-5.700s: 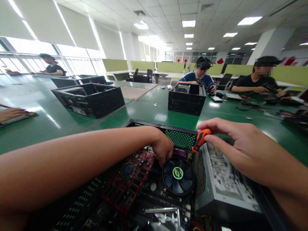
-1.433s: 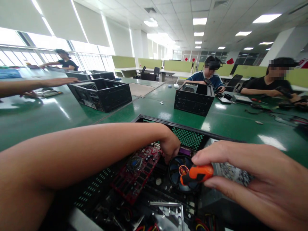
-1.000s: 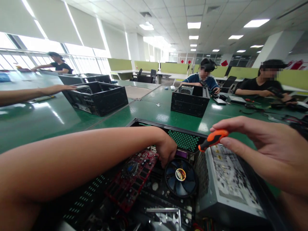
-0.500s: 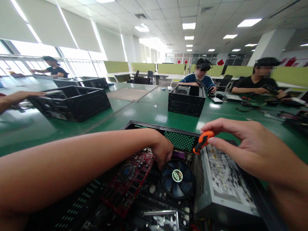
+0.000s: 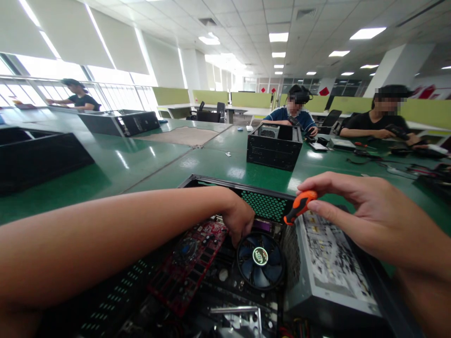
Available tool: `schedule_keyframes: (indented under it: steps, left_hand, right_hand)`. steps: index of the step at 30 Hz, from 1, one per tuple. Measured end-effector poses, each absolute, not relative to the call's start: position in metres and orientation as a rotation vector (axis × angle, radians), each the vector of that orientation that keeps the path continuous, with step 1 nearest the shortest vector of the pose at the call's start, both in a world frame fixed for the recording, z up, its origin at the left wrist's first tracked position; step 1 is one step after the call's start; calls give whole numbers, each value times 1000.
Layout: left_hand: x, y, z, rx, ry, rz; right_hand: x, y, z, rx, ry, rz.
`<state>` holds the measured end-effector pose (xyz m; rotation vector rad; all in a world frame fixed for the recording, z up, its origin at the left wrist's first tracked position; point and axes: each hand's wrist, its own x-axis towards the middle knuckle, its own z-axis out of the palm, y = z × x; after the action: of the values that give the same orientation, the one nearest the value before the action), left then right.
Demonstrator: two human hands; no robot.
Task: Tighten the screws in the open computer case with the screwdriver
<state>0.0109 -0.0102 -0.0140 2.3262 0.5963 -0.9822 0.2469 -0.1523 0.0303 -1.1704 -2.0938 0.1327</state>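
An opened computer case (image 5: 211, 184) lies in front of me. My left hand (image 5: 239, 218) reaches down into it beside the round black cooling fan (image 5: 260, 260), fingers bent; their tips and anything in them are hidden. To its left is a red circuit board (image 5: 192, 260). My right hand (image 5: 355, 211) pinches an orange and black screwdriver (image 5: 301, 206) by its handle between thumb and fingers, tilted above the case; its shaft cannot be made out. Below that hand sits the grey metal power supply (image 5: 338, 272) with a worn label.
Other black cases stand on the green table (image 5: 169, 164): one at the left edge (image 5: 42, 162), another ahead (image 5: 275, 150). A person in blue (image 5: 292, 115) sits across; another in black (image 5: 380, 119) is at right near cables (image 5: 398, 164).
The nearer black case at the left has shifted left toward the picture's edge, and the other person's hand on it is out of view. My hands have barely moved.
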Motion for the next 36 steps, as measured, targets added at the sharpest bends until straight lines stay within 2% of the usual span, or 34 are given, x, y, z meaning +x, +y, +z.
schedule_keyframes:
  steps: [36]
  left_hand:
    - [10, -9, -17, 2344, 570, -999]
  right_hand:
    - [228, -142, 25, -1196, -2136, 259]
